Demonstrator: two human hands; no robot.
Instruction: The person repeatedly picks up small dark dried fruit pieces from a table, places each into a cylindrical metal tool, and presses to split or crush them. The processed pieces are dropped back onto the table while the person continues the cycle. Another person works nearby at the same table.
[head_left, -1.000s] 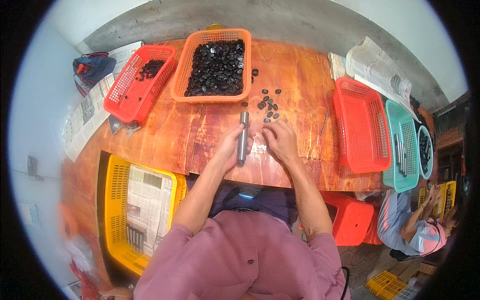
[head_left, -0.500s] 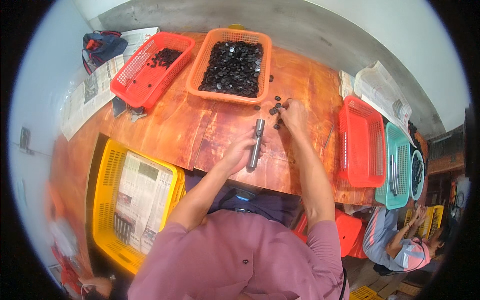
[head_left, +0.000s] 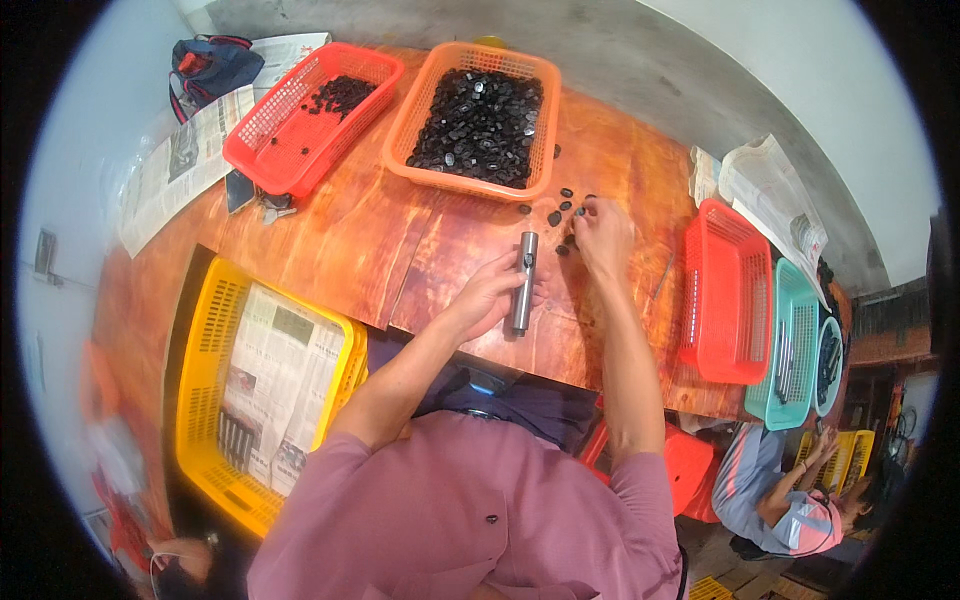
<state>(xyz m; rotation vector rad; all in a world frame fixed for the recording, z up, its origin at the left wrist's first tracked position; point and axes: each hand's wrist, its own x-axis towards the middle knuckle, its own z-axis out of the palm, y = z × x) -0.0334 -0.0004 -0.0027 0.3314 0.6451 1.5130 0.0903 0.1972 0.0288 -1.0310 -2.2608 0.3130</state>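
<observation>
My left hand (head_left: pixel 488 293) is wrapped round a grey metal tube (head_left: pixel 523 300), held nearly upright in view above the table's front edge. Near the tube's far end a dark hole or fitting shows on its side. To the right, my right hand (head_left: pixel 607 240) is down at a few loose black oval pieces (head_left: pixel 554 217) on the tabletop. Its thumb and fingertips are pinched together, and a small dark piece seems to be between them, partly hidden. Beyond both hands stands an orange basket (head_left: pixel 400 145) heaped with black oval pieces (head_left: pixel 475 130).
A red basket (head_left: pixel 240 150) with small black parts stands far left, near newspaper (head_left: pixel 190 155) and a bag (head_left: pixel 215 70). On the right are a red basket (head_left: pixel 735 370) and a green basket (head_left: pixel 790 410) holding rods. A yellow crate (head_left: pixel 195 400) sits left; another person (head_left: pixel 800 510) works lower right.
The view has shifted slightly. My right hand has turned a little at the loose pieces, which lie more spread out. The tube stays in my left hand, a bit more upright.
</observation>
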